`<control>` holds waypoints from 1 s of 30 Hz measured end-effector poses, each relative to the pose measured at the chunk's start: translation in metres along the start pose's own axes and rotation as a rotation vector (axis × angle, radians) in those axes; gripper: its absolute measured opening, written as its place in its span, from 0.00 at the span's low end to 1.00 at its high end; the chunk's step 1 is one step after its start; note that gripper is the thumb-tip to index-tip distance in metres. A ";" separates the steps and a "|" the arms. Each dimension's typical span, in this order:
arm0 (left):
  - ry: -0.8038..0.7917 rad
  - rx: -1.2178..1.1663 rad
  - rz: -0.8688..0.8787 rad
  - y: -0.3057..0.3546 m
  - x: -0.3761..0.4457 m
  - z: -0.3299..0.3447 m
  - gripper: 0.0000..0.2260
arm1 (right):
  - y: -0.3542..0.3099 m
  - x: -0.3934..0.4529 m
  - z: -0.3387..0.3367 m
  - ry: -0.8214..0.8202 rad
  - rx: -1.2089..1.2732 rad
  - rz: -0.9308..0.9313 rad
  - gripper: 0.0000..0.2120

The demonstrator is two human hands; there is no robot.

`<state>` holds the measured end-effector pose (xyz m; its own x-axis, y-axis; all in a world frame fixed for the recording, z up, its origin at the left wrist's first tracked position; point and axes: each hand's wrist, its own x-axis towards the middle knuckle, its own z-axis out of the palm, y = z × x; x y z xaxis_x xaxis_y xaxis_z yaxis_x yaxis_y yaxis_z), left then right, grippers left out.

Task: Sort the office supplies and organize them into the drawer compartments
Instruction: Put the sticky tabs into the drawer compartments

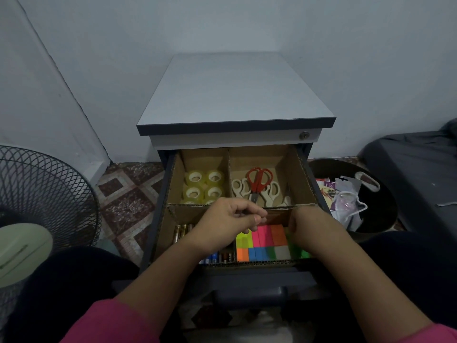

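Pink sleeves at the near edge, both forearms reaching out over the open drawer of the grey cabinet. I see cardboard dividers splitting the drawer into four compartments. Left hand hovers over the middle, fingers curled in with thumb against fingertips; looks like a narrow pinch, but I can't make out anything held in it. Right hand sits over the near-right compartment, fingers curled down toward the sticky notes; whether that grip has hold of a pad, I cannot tell.

Sticky notes fill the near-right compartment in rows: yellow, pink, orange, blue, green, packed side by side. Batteries lie in the near-left compartment, partly hidden under the left wrist. Far-left compartment holds the tape rolls, clear-yellowish, standing in pairs. Far-right compartment has the scissors: a red-handled pair lying on top of white-handled ones.

Off to the left, a fan with a dark wire guard stands on the tiled floor. To the right of the cabinet, a dark bin holds torn packaging.
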<state>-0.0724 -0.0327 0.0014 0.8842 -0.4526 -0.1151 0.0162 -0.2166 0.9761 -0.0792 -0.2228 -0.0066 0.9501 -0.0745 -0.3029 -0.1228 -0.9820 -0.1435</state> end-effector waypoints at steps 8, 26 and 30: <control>0.008 -0.007 -0.006 -0.001 0.001 0.001 0.09 | -0.014 -0.007 -0.006 -0.112 -0.026 -0.202 0.11; 0.014 -0.017 -0.010 -0.001 0.000 0.002 0.08 | -0.015 -0.008 0.002 -0.119 -0.050 -0.250 0.11; 0.009 0.003 -0.004 0.000 0.000 0.001 0.08 | -0.010 -0.005 -0.003 -0.122 0.018 -0.178 0.05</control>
<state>-0.0731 -0.0338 0.0011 0.8885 -0.4437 -0.1171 0.0181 -0.2211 0.9751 -0.0822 -0.2130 -0.0012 0.9156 0.1222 -0.3830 0.0376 -0.9746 -0.2209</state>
